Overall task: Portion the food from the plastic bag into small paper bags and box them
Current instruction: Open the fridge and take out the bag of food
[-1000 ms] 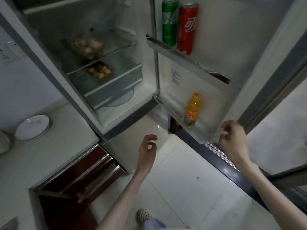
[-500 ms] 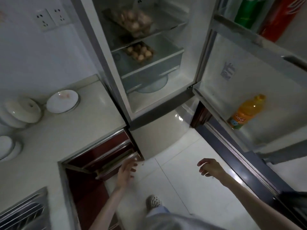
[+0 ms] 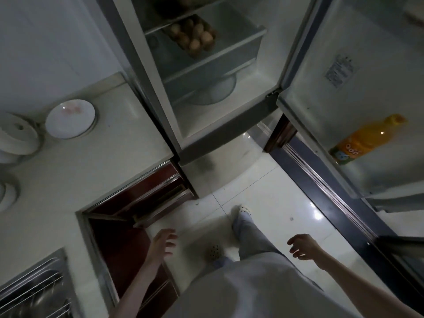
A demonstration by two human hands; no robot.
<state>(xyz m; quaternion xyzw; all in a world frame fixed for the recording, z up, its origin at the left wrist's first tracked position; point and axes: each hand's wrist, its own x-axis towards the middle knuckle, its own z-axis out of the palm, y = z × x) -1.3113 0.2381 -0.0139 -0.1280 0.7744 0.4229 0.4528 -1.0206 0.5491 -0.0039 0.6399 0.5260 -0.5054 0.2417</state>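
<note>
The fridge (image 3: 206, 138) stands open, and both hands hang low over the floor holding nothing. The left hand (image 3: 164, 242) has loose, spread fingers near the dark red drawers (image 3: 146, 198). The right hand (image 3: 302, 247) is loosely curled beside the fridge door (image 3: 344, 92). I cannot see the plastic bag of food, the paper bags or the box anywhere. I think a bag like that will be soft and floppy, so grab it by the neck. On a fridge shelf sits a tray of eggs (image 3: 193, 35). An orange bottle (image 3: 367, 140) lies in the door. A white plate (image 3: 70, 119) rests on the bench (image 3: 91, 171).
</note>
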